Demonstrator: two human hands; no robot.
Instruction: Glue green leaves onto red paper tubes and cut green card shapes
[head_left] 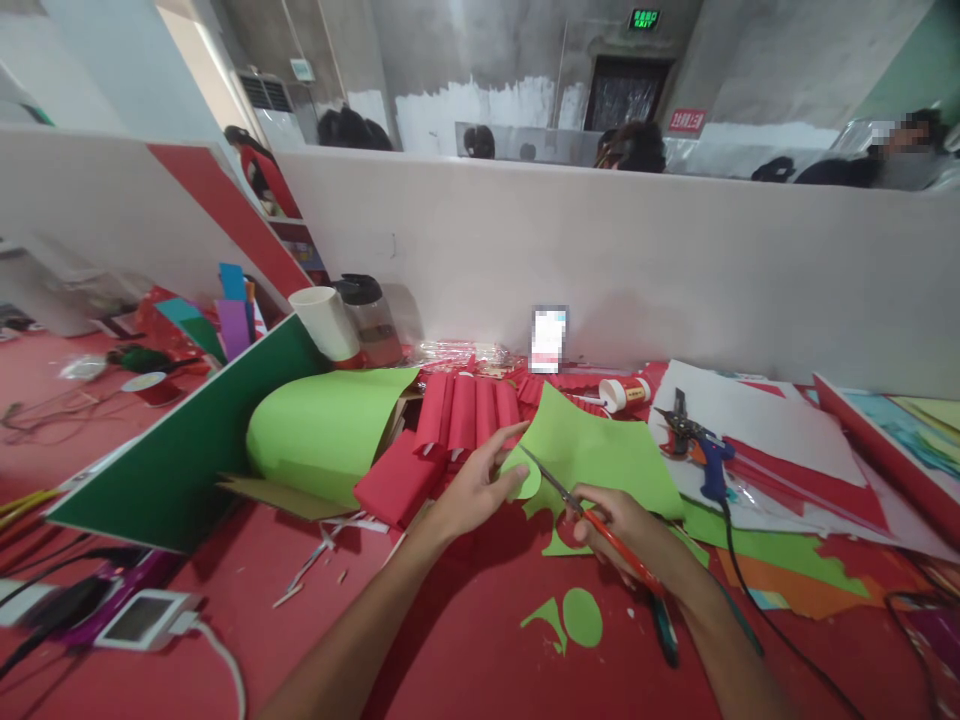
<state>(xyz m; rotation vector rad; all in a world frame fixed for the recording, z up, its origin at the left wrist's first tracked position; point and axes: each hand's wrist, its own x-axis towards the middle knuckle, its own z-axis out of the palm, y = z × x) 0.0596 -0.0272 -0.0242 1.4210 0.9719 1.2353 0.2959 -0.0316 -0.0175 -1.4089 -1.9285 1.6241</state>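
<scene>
My left hand [484,482] pinches the left part of a light green paper sheet [600,450], thumb on a rounded, partly cut piece at its edge. In my right hand [611,525] is a pair of scissors [621,548] with red-orange handles. Its blades point up and left and meet the paper beside my left thumb. The sheet's lower edge has curved cut-outs. On the red table below lie a cut green paper circle [583,618] and a curved green scrap [550,622].
Left of my hands are red paper rolls [469,412], a red block [400,480] and a rolled green sheet [315,430]. A blue glue gun [709,460] with a trailing cord lies on white sheets at right. A phone [548,340] leans against the partition [480,250].
</scene>
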